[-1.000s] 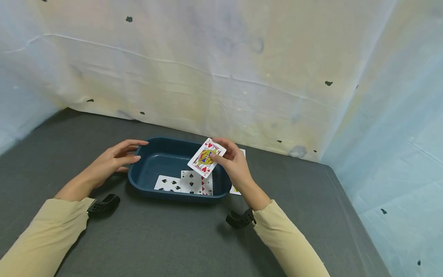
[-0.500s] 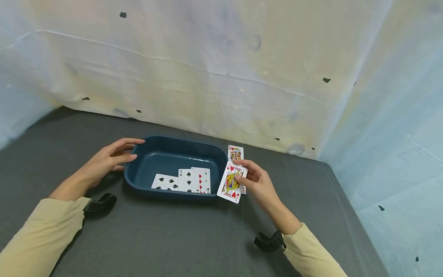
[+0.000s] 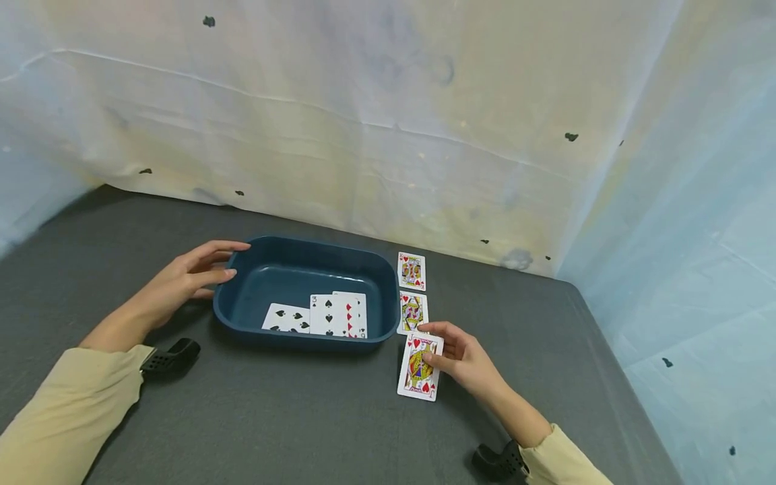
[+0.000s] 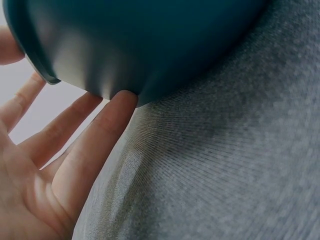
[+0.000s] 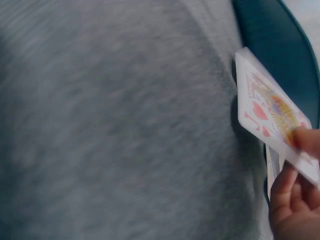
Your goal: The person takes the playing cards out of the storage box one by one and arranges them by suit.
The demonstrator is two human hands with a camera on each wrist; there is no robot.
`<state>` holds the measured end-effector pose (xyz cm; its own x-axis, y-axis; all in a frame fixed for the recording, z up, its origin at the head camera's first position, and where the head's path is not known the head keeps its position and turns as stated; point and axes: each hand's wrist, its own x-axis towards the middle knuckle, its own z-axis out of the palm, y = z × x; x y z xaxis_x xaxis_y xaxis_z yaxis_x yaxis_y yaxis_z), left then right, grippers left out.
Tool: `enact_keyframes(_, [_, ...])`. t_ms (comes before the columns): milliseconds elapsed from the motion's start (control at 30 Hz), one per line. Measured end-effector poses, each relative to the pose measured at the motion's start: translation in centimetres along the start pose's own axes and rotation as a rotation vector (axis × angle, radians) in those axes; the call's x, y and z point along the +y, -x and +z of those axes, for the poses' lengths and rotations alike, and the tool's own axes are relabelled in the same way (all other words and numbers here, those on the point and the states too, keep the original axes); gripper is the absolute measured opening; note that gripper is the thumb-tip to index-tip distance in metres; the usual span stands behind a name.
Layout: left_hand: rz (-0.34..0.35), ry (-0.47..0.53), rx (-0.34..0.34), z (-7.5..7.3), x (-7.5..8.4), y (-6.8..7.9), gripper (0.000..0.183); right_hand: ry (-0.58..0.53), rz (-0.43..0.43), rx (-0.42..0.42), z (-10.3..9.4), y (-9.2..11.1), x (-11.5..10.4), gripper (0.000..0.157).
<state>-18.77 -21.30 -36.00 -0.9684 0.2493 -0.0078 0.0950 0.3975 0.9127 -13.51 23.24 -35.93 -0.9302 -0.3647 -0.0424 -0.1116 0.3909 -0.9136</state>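
Observation:
My right hand (image 3: 463, 357) pinches a jack of hearts (image 3: 418, 377) face up, thumb on its face, tilted close over the table in the right wrist view. Just beyond it a queen of hearts (image 3: 413, 311) lies by the tub, and farther back a king of hearts (image 3: 411, 271). On the left, my left hand (image 3: 190, 273) holds the near-left end of a dark blue oval tub (image 3: 315, 249); its fingertips (image 4: 122, 102) press the outer wall in the left wrist view. Inside the tub lie a three of spades (image 3: 326, 315), another spade card (image 3: 285, 318) and a partly covered red card (image 3: 356, 316).
A dark grey cloth (image 3: 291, 417) covers the table. A pale hanging sheet (image 3: 339, 135) stands along the back, and a bluish one (image 3: 685, 269) along the right side. Black wrist bands (image 3: 172, 357) sit on the forearms.
My right hand has carried the jack of hearts from above the tub to the right and toward me, past the queen. The king and queen now show fully. The left hand stays on the tub.

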Motion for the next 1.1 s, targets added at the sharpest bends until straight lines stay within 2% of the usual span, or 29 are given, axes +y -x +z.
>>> enact_keyframes(133, [0.004, 0.005, -0.003, -0.1, 0.0, 0.0, 0.058, 0.177, -0.037, 0.014, 0.3, 0.2, 0.4, 0.037])
enact_keyframes(300, [0.002, 0.005, -0.005, -0.1, 0.1, 0.0, 0.059, 0.415, -0.079, 0.097, 1.0, 0.3, 0.4, 0.031])
enact_keyframes(433, [-0.008, -0.003, -0.002, 0.0, 0.3, -0.1, 0.059, 0.488, -0.066, 0.147, 1.4, 0.2, 0.2, 0.027])
enact_keyframes(633, [-0.009, -0.006, 0.000, 0.0, 0.3, 0.0, 0.059, 0.535, -0.026, 0.165, 1.8, 0.2, -0.4, 0.021])
enact_keyframes(767, [-0.012, -0.003, 0.000, 0.0, 0.2, 0.1, 0.059, 0.540, 0.000, 0.170, 2.1, -0.1, -1.4, 0.021])
enact_keyframes(833, [-0.013, -0.003, 0.002, -0.1, 0.2, 0.1, 0.059, 0.506, 0.007, 0.180, 2.1, -0.6, -2.2, 0.020])
enact_keyframes(1100, [-0.005, 0.001, 0.003, 0.0, 0.1, 0.0, 0.058, 0.249, -0.045, 0.288, 2.5, -3.7, -6.3, 0.017])
